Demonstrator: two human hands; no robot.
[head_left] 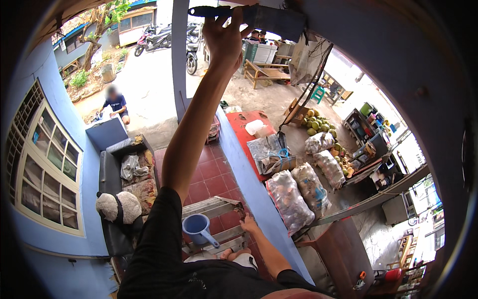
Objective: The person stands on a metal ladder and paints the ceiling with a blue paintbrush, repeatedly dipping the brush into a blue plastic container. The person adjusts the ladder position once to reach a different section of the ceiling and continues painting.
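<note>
My left hand (224,42) is raised high at the top of the view, its fingers closed round a flat tool that looks like a scraper (276,21). This has a black handle and a broad dark blade, held close against the blue-painted beam overhead. Low in the middle, my right hand (249,224) is at the edge of a metal stepladder (211,205), its fingers seemingly curled round the frame. A blue water dipper (195,225) with a handle rests on the ladder beside that hand. My bare feet (234,254) show below it.
A low blue wall (249,169) runs past the ladder. Beyond it lie stuffed sacks (290,200), a red table (239,121) and piled coconuts (317,121). Left are a sofa (110,172) with a panda toy (119,208) and a window (50,169). A person (117,103) sits outside.
</note>
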